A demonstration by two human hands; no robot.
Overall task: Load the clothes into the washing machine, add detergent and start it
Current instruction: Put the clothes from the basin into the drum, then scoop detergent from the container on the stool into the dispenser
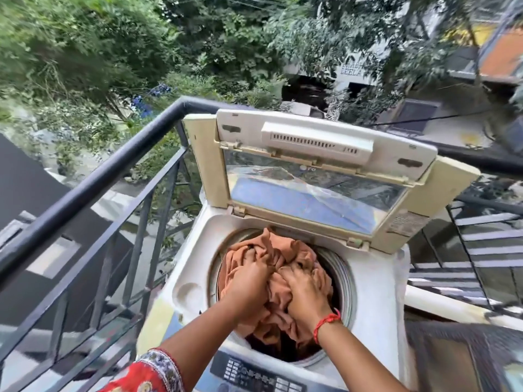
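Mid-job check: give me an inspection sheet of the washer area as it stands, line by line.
Surface: washing machine, white top deck, on a balcony.
Job's things: lid raised and folded back; orange-brown cloth bunched in the drum mouth, piled above the rim; control panel at the near edge. Detergent: nothing seen.
Clutter: nothing seen.
Grippers: left hand and right hand both grip the cloth, fingers curled into it; red thread on the right wrist.
Cables: a dark line runs behind the lid, right side.
Surroundings: black railing at left, trees and a building beyond, stairs at right.
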